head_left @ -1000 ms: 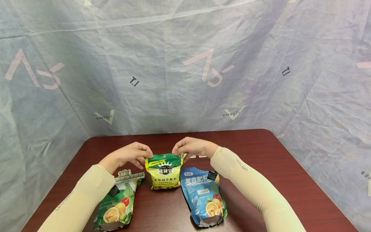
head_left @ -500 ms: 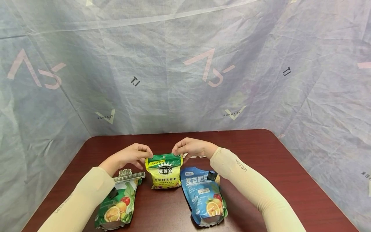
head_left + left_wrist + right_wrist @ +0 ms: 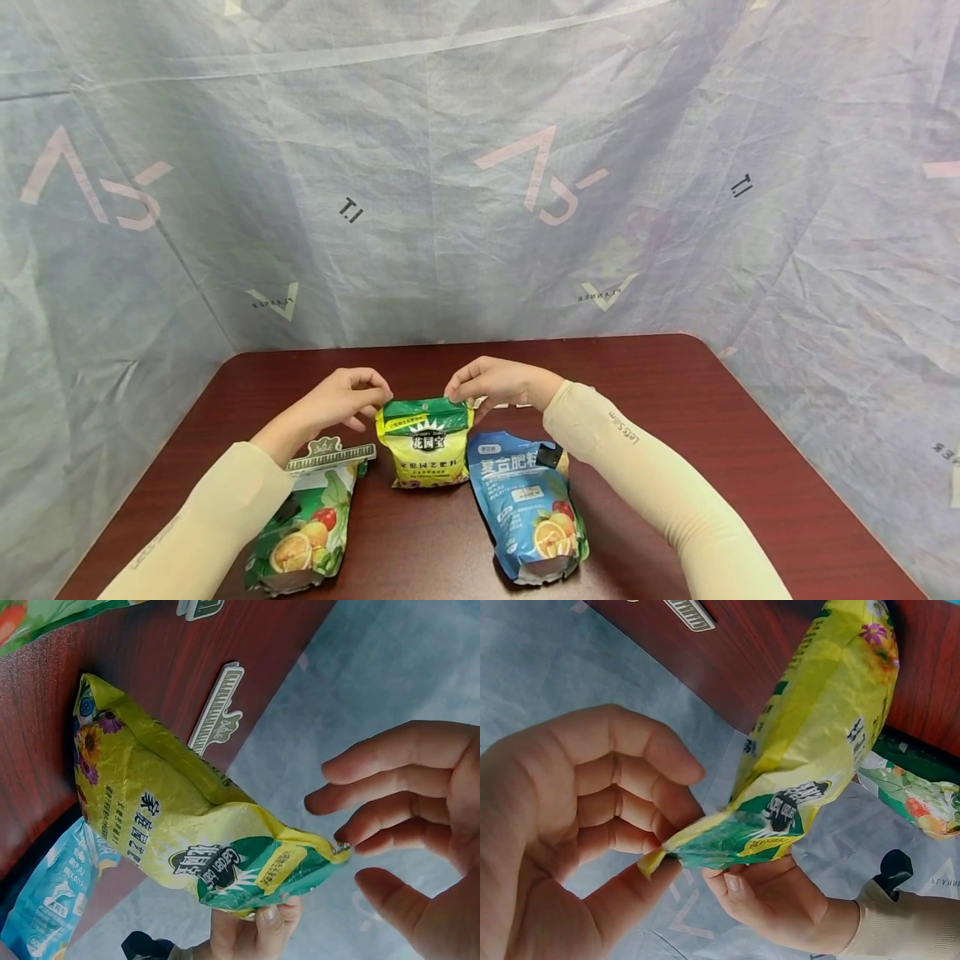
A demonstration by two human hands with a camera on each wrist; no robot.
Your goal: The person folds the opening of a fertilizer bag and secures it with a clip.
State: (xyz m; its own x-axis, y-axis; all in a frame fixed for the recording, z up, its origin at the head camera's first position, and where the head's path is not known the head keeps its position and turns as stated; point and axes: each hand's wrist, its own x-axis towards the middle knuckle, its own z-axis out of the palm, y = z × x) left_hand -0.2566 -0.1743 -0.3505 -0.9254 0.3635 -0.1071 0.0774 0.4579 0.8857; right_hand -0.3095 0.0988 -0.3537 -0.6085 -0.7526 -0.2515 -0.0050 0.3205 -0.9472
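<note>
A small yellow fertilizer bag [image 3: 429, 450] with a green top band stands upright on the table between my hands. My right hand [image 3: 504, 381] pinches its top right corner; in the right wrist view the green edge lies between thumb and fingers. My left hand [image 3: 347, 398] hovers at the top left corner. In the left wrist view its thumb and fingers [image 3: 405, 757] are spread apart beside the corner, with a gap between them. The bag's top edge [image 3: 300, 870] leans toward that hand.
Left of it lies a green fertilizer bag [image 3: 303, 542] with a bag clip [image 3: 330, 457] across its top, partly behind my left sleeve. A blue fertilizer bag [image 3: 525, 517] lies to the right. More clips [image 3: 217, 712] rest on the table behind; grey cloth [image 3: 465, 208] hangs around.
My left hand has shifted slightly left, and its fingertips have come away from the bag's corner. The right hand and the bags stay almost where they were.
</note>
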